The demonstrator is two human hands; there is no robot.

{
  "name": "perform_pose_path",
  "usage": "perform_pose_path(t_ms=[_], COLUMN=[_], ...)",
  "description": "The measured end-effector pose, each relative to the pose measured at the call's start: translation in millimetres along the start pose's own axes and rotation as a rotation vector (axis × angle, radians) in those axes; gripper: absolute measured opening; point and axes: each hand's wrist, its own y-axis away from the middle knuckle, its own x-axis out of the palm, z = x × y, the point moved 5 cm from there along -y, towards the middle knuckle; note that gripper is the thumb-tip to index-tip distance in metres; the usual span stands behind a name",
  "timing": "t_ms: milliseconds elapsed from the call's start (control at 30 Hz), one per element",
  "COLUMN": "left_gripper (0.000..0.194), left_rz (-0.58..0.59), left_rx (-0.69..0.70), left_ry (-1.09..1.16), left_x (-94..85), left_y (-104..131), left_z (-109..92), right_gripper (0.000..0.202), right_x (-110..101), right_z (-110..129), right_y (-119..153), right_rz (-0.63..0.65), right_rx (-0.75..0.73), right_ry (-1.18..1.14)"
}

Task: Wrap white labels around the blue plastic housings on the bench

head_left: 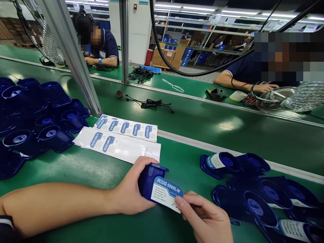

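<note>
A dark blue plastic housing (146,180) is gripped in my left hand (134,189), thumb below and fingers over its top. Against its right side lies a blue and white label (165,194) printed DC52Q-5000L/H. The label's left part touches the housing, while its right end sticks out past it. My right hand (206,216) pinches that right end between thumb and forefinger. Behind my left hand, sheets of the same labels (126,130) and a partly bare backing strip (129,152) rest on the green table (101,172).
Unlabelled blue housings (52,133) pile up at the left; several housings, some labelled (217,162), stand at the right. A metal post (73,57) rises at the left. Beyond a rail, a black cable (152,103) lies on the green belt. Two people (108,47) sit opposite.
</note>
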Motion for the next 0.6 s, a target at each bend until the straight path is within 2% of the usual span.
perform_pose_path(t_ms=[333, 433, 533, 600], left_gripper=[0.083, 0.084, 0.085, 0.086], left_rz=[-0.005, -0.008, 0.000, 0.006], left_rx=[-0.007, 0.011, 0.028, 0.033], left_ry=[0.008, 0.019, 0.014, 0.005], left_x=[-0.2, 0.0, 0.9, 2.0], left_y=[0, 0, 0, 1], left_z=[-2, -4, -5, -4], right_gripper=[0.029, 0.027, 0.026, 0.026], right_x=[0, -2, -9, -15], right_z=[-3, 0, 8, 8], right_y=[-3, -6, -11, -15], right_rz=[0.016, 0.033, -0.011, -0.060], right_rx=[0.000, -0.105, -0.259, -0.256], right_ry=[0.028, 0.169, 0.347, 0.368])
